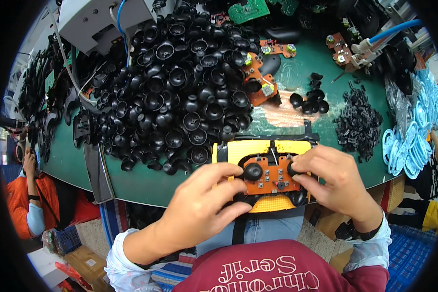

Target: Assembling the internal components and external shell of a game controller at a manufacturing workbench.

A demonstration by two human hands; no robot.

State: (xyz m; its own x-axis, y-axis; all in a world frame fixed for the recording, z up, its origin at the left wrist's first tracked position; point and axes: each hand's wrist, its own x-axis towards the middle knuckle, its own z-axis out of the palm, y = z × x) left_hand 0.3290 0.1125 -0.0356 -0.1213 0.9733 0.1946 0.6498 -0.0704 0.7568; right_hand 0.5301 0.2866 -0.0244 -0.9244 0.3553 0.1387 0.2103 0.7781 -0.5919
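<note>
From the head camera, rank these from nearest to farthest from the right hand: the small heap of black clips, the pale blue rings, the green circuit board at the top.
From the right hand:
1. Small heap of black clips, just above it on the green table.
2. Pale blue rings, at the table's right edge.
3. Green circuit board, far up at the top.

A green work table (146,181) with a curved front edge fills the middle of the view. Beyond its far left end stands a grey metal machine box (90,22). Below the table's front edge, a striped woven mat (113,219) covers the floor. Left of the mat lies a brown cardboard box (85,258). Right of the table, blue plastic flooring (406,253) shows.
</note>
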